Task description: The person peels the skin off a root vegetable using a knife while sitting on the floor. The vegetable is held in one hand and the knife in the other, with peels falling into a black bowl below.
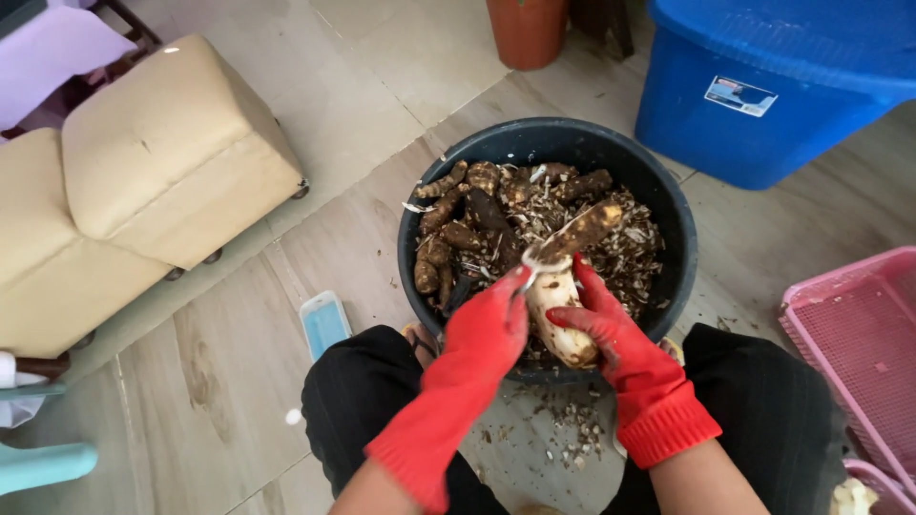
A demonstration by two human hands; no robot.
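Note:
Both my hands wear red rubber gloves over a black tub (668, 205). My right hand (606, 319) grips a long root (558, 305), pale where its skin is off and brown at the far tip. My left hand (489, 324) presses a small blade, mostly hidden, against the root's peeled upper edge. Inside the tub lie several unpeeled brown roots (448, 234) on a bed of brown and white peelings (630, 253).
A blue lidded bin (763, 95) stands at the back right, a pink mesh basket (859, 334) at the right, a beige cushioned stool (172, 153) at the left. A light blue phone-shaped object (324, 322) lies by my left knee. Peel scraps (568, 429) dot the tiled floor between my legs.

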